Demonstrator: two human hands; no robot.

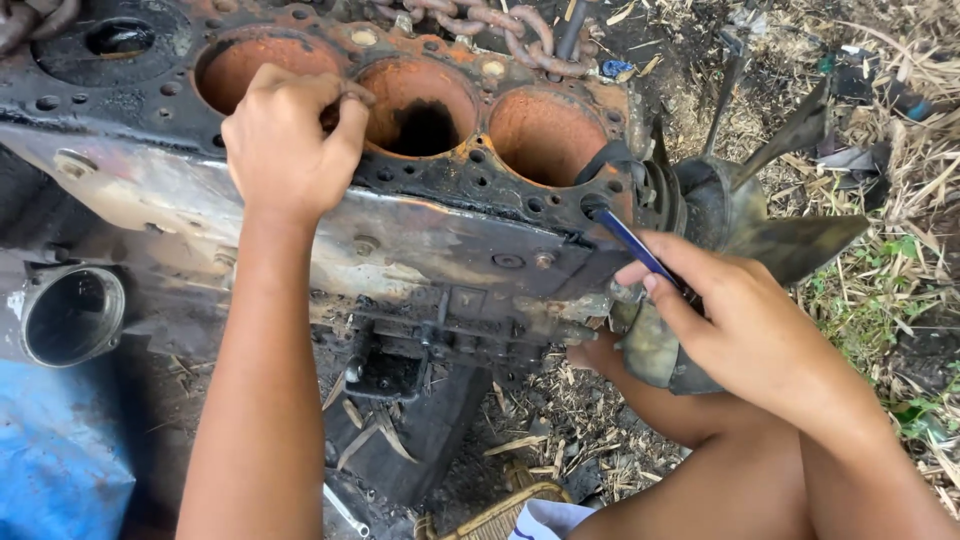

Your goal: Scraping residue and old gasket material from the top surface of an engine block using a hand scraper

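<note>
A bare left forearm (255,400) rises to a rusty engine block (400,230), the left hand (290,140) gripping the rim of a cylinder hole (265,70). Beside it, the right hand (745,325) pinches a blue-handled tool (632,240), its tip pressed into the block's edge. A fan (770,220) sits just beyond that hand; a chain (500,28) lies above.

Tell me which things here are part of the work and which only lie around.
In use: engine block, left hand on its top, right hand holding blue tool.
Lying about: chain, fan, blue tarp, round pipe.
</note>
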